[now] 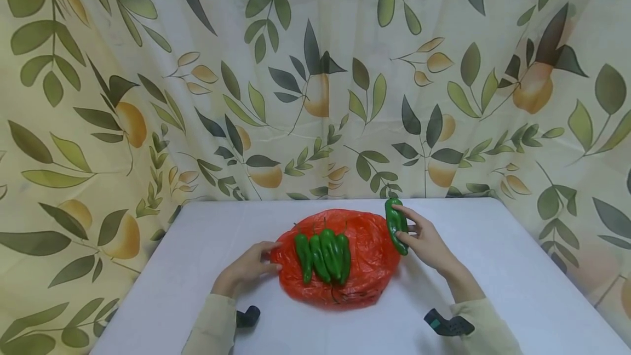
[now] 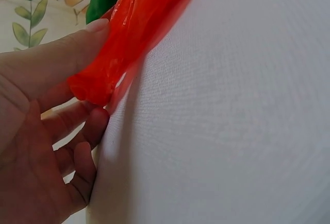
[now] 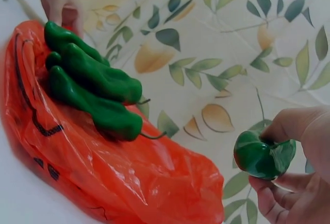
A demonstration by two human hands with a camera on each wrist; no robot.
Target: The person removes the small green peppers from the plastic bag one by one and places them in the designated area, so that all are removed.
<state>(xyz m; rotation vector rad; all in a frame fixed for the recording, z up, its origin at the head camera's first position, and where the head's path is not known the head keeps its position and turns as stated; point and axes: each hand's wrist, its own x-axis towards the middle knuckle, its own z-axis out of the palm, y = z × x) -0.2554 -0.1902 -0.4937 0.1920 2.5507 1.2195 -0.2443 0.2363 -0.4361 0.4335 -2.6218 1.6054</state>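
A red plastic bag [image 1: 370, 251] lies spread on the table, with several green peppers [image 1: 331, 253] side by side on top of it. My left hand [image 1: 250, 267] is at the bag's left edge; in the left wrist view its thumb and fingers pinch the gathered plastic [image 2: 111, 74]. Off the bag's right side, my right hand [image 1: 428, 242] grips a single green pepper [image 1: 394, 223] between thumb and fingers. That pepper [image 3: 258, 157] points its rounded end at the right wrist camera, apart from the bag. Black printed lines mark part of the bag in that view.
A white cloth covers the table [image 1: 315, 327]. Behind and beside it hangs a curtain [image 1: 315, 86] printed with leaves and fruit. A dark wrist device [image 1: 448, 325] sits by the right sleeve, and another [image 1: 248, 316] by the left.
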